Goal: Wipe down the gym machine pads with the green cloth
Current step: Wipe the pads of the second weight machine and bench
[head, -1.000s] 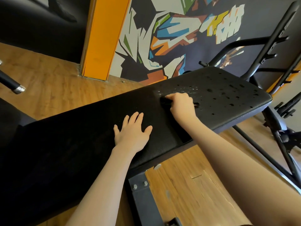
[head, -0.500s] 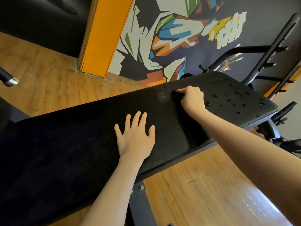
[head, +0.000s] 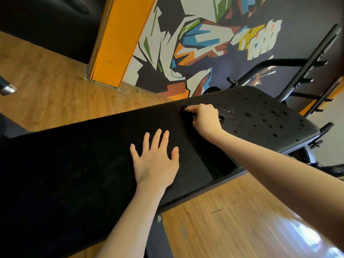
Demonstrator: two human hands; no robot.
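Indoors, from left to right: a chrome-tipped black bar end (head: 7,88) juts in at the left edge above a honey-coloured wood-plank floor (head: 55,101), with an orange wall column (head: 119,40) and a multicoloured angular mural (head: 201,43) behind. Across the middle runs the long black textured vinyl bench pad (head: 93,155), dotted with dark wet spots toward its right end. The person's left hand (head: 155,162) lies flat on the pad, fingers straight and spread, holding nothing. Just beyond it to the right, the right hand (head: 203,118) presses down on the pad with fingers clenched around a small dark wad (head: 183,109) peeking out at the fingertips; its colour cannot be made out, so whether this is the green cloth cannot be told. At far right stands a black metal rack frame (head: 316,60)
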